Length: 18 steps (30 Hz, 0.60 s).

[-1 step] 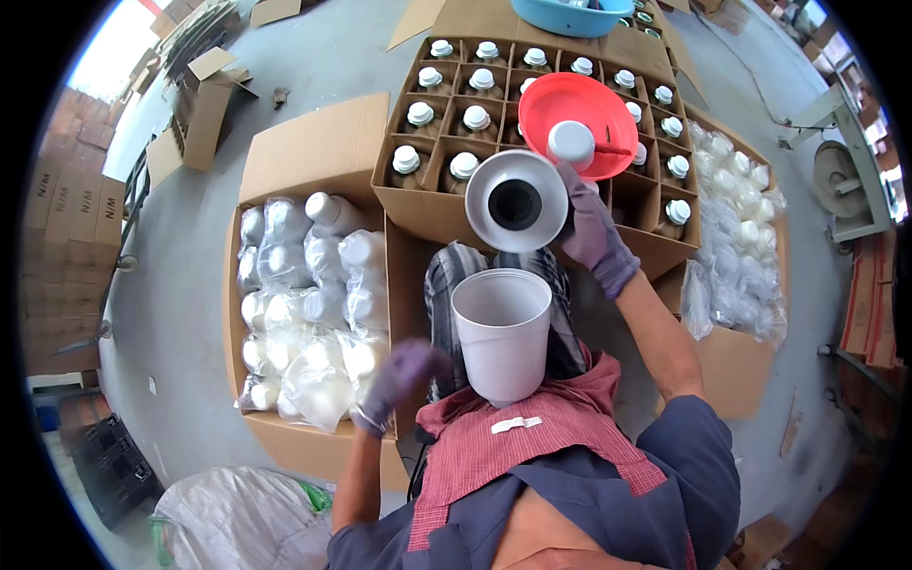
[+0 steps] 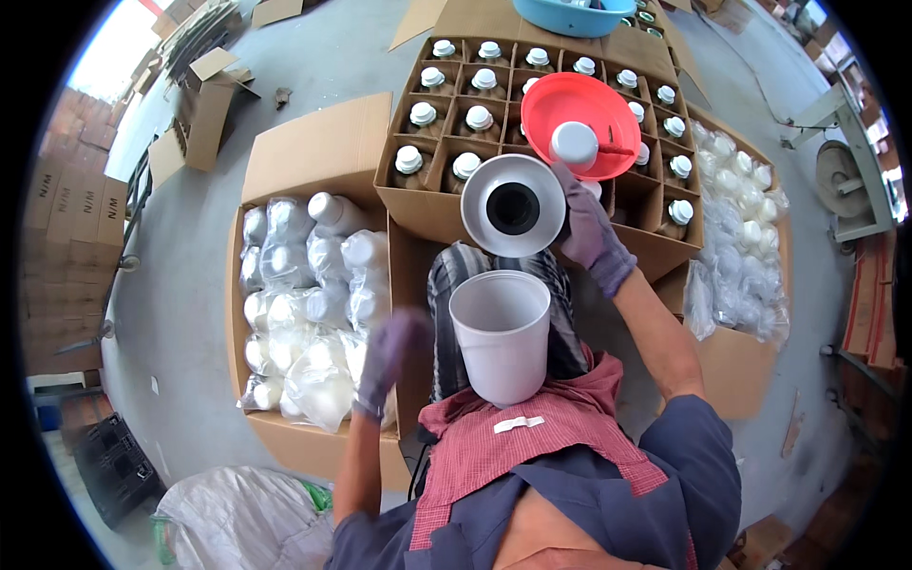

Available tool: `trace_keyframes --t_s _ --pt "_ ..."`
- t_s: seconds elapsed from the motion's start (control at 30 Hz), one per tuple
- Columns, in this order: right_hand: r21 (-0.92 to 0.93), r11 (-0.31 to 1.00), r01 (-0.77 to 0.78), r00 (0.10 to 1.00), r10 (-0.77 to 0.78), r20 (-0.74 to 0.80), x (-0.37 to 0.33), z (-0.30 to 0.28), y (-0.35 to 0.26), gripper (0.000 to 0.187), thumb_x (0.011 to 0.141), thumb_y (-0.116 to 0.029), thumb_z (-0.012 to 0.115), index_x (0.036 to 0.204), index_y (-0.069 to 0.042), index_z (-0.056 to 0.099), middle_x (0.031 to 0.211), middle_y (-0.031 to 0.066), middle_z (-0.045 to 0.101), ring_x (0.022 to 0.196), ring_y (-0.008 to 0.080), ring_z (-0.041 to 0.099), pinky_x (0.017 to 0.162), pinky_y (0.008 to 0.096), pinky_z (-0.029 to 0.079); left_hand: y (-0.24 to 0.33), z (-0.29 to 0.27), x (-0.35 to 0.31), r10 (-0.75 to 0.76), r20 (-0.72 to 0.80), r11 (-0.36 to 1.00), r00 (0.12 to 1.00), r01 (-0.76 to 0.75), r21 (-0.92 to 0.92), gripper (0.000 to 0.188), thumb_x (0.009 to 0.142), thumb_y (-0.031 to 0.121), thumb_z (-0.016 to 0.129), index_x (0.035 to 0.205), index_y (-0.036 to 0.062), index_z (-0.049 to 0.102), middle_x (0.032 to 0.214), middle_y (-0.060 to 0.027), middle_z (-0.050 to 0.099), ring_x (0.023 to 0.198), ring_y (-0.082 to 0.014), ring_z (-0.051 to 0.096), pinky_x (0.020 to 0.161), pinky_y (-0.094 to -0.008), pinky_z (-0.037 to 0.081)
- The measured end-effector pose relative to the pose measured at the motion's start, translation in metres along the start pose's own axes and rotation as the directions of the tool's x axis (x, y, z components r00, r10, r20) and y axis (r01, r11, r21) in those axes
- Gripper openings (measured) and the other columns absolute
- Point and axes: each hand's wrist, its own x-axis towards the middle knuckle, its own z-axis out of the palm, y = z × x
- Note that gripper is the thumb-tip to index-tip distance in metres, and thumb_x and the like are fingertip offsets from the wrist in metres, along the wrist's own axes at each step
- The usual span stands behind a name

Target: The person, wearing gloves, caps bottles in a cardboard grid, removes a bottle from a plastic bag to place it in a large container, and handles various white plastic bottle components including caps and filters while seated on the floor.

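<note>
White disc (image 2: pixel 513 207) sat just above the frame's centre, its right edge gripped by the right hand (image 2: pixel 597 233). Left of centre, the blurred left hand (image 2: pixel 392 351) had shifted slightly upward; whether its fingers were closed, I could not tell. Seemingly, only the right held anything; the tub (image 2: pixel 501 356) stood mid-frame, untouched.

At centre, the white tub (image 2: pixel 502 356) looks smooth, satin plastic. The red bowl (image 2: pixel 570 103), upper centre, looks glossy; the left carton (image 2: pixel 318 147), matt cardboard.
</note>
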Motion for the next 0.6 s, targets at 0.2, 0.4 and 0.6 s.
trace_keyframes --t_s 0.2,0.4,0.6 --pt "-0.479 0.787 0.388 0.898 -0.441 0.004 0.040 0.053 0.003 0.040 0.100 -0.029 0.047 0.131 -0.004 0.052 0.110 0.0083 0.059 0.102 0.0180 0.058 0.092 0.0297 0.045 0.026 0.037 0.148 0.755 -0.100 0.613 0.648 -0.643 0.458 0.032 0.098 0.015 0.052 0.126 0.0006 0.050 0.108 -0.0104 0.064 0.096 -0.0208 0.064 0.086 -0.0312 0.051" --pt "-0.790 0.393 0.471 0.841 -0.471 0.268 0.025 0.025 0.007 0.052 0.084 -0.023 0.069 0.131 -0.007 0.052 0.130 0.0201 0.047 0.108 0.0361 0.058 0.092 0.0385 0.048 0.075 0.097 0.146 0.390 -0.239 0.857 0.889 -0.445 -0.258 0.042 0.089 0.007 0.063 0.128 -0.0026 0.051 0.116 -0.0159 0.063 0.100 -0.0203 0.064 0.089 -0.0300 0.049" --pt "0.258 0.868 -0.424 0.902 0.429 0.036 0.027 0.011 0.000 0.049 0.097 -0.040 0.051 0.129 -0.004 0.051 0.103 0.0183 0.064 0.101 0.0278 0.063 0.085 0.0377 0.053 0.088 0.101 0.135 0.351 -0.274 0.936 0.895 -0.333 0.112 0.041 0.092 0.009 0.061 0.131 -0.0004 0.052 0.112 -0.0084 0.063 0.097 -0.0105 0.058 0.084 -0.0250 0.047"
